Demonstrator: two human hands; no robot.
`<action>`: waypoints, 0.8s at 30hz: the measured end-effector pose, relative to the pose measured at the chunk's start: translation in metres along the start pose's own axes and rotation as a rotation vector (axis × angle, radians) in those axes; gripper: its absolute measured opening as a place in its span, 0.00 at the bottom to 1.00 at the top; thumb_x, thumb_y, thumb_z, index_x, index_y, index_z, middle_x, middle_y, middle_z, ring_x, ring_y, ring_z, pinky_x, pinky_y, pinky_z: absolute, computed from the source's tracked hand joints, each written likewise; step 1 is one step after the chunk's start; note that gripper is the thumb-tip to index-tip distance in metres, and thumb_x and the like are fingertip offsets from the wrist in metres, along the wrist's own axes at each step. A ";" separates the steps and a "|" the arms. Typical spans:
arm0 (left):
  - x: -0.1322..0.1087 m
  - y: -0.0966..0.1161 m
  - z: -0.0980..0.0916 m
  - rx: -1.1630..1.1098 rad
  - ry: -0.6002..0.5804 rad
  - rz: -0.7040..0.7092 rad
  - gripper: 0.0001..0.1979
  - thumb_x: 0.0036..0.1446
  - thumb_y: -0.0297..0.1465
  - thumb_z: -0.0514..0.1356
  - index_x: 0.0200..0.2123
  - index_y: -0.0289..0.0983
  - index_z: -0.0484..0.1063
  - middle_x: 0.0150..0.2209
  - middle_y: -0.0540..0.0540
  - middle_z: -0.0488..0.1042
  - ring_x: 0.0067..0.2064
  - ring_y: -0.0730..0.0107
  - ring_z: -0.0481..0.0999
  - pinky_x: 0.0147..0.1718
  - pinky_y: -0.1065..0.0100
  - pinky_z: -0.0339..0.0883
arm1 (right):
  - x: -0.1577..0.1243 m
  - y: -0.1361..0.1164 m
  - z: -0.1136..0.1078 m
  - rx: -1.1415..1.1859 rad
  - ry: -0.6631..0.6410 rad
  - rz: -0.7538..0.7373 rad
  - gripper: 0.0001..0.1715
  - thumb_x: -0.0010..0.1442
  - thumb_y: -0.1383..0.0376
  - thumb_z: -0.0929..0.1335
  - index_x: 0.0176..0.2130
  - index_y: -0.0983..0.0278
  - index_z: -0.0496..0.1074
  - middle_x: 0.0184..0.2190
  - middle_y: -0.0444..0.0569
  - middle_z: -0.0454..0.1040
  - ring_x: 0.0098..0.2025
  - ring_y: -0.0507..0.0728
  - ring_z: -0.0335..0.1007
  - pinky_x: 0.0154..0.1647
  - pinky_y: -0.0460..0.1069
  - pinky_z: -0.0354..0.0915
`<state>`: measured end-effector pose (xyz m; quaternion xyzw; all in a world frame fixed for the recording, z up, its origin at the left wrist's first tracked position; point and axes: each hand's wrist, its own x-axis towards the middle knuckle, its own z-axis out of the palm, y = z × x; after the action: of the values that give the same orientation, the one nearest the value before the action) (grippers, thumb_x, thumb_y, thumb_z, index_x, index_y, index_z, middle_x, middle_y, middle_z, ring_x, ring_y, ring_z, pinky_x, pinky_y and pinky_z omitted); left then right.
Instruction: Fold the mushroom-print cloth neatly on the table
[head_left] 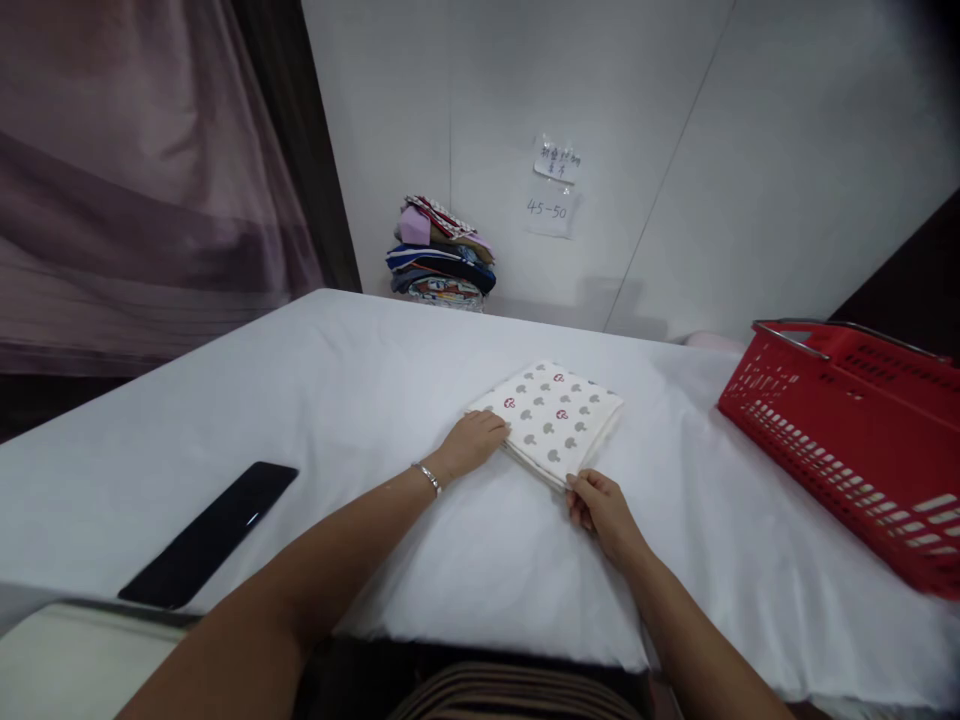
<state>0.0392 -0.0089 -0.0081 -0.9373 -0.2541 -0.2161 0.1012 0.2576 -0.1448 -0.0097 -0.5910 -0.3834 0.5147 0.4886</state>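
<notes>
A folded white cloth (547,412) with small grey and red mushroom-like prints lies on the white-covered table, turned so one corner points toward me. My left hand (475,440), with a silver bracelet at the wrist, is closed over the cloth's left corner. Its thumb is mostly hidden. At the near corner, my right hand (600,508) pinches the cloth's edge between thumb and fingers. Several layers show along the near left edge between the two hands.
A red plastic basket (847,430) with metal handles stands at the right. A black flat phone-like slab (210,535) lies at the left. Folded fabrics (442,250) are piled at the back by the wall, near handwritten paper signs (551,208). A pinkish curtain (142,170) hangs at the left.
</notes>
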 end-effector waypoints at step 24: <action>-0.015 -0.037 -0.005 -0.020 -0.006 -0.140 0.13 0.60 0.24 0.50 0.44 0.39 0.70 0.45 0.45 0.73 0.46 0.64 0.69 0.40 0.63 0.62 | -0.001 -0.003 0.000 -0.071 -0.018 0.037 0.17 0.51 0.55 0.67 0.22 0.63 0.60 0.17 0.41 0.67 0.14 0.46 0.58 0.12 0.42 0.44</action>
<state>0.0064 0.0145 -0.0074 -0.9189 -0.3170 -0.2222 0.0757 0.2571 -0.1450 -0.0062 -0.6104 -0.3947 0.5151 0.4542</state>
